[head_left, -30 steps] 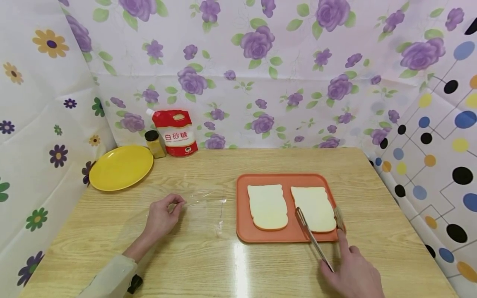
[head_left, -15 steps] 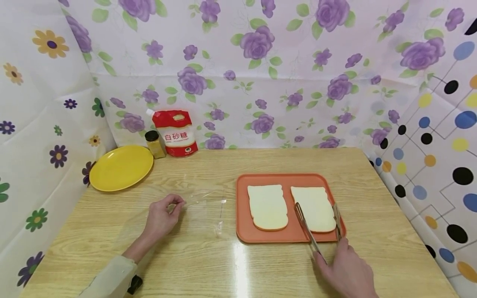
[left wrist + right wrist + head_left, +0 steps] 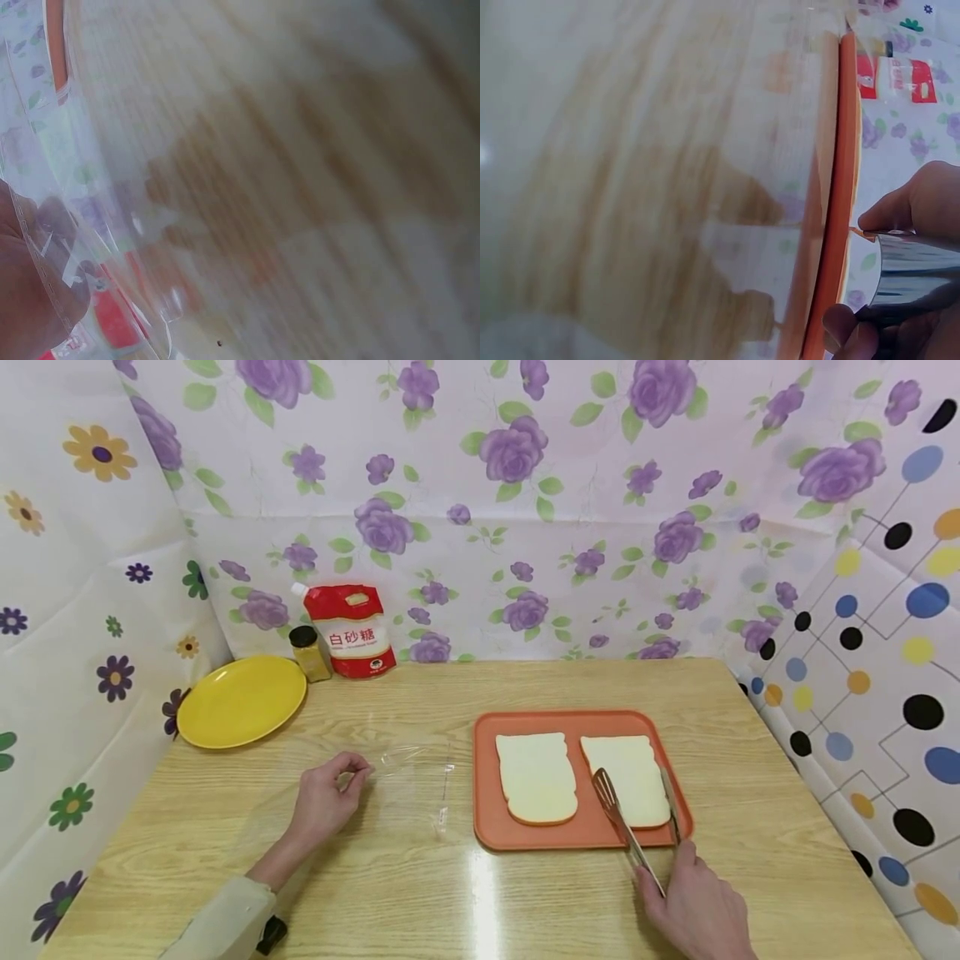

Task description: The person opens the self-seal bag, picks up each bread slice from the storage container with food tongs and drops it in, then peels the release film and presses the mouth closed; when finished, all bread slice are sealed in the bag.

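Note:
My left hand (image 3: 326,797) pinches the edge of a clear plastic bag (image 3: 412,793) lying on the table; its outline is hard to trace. In the left wrist view the see-through film passes in front of that hand. My right hand (image 3: 701,902) grips metal tongs (image 3: 632,837), whose two arms stand apart at either side of the right bread slice (image 3: 626,768). Whether the tips touch its edges I cannot tell. A second bread slice (image 3: 537,777) lies to its left on the orange tray (image 3: 487,777). In the right wrist view, shiny metal of the tongs sits between thumb and fingers.
A yellow plate (image 3: 240,702) leans at the back left. Beside it stand a black-capped jar (image 3: 311,656) and a red and white sugar pouch (image 3: 352,631). Patterned sheets enclose the wooden table (image 3: 420,902) on three sides. A small black object (image 3: 272,935) shows by the left sleeve.
My right hand has moved slightly forward and left, and the tongs' arms have drawn closer to the right bread slice. My left hand keeps its place on the bag.

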The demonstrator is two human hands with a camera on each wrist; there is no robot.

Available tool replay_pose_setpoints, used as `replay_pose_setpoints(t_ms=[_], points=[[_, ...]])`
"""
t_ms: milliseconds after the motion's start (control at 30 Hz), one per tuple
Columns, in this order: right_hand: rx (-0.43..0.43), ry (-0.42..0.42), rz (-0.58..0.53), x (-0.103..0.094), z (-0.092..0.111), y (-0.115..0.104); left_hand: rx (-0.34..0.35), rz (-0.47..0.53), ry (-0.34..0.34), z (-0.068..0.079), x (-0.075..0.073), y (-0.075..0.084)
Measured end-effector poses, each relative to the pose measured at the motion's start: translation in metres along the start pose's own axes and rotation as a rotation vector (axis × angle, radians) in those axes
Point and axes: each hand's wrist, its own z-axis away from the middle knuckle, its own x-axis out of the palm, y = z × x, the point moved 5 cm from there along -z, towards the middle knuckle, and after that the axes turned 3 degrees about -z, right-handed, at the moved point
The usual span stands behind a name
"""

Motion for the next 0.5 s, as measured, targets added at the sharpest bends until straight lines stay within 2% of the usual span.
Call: replay_pose_setpoints(t_ms=[500], points=[[-0.052, 0.023, -0.032, -0.0011, 0.002, -0.0014, 0.01, 0.001, 0.025, -0.0009, 0.0028, -0.0001]])
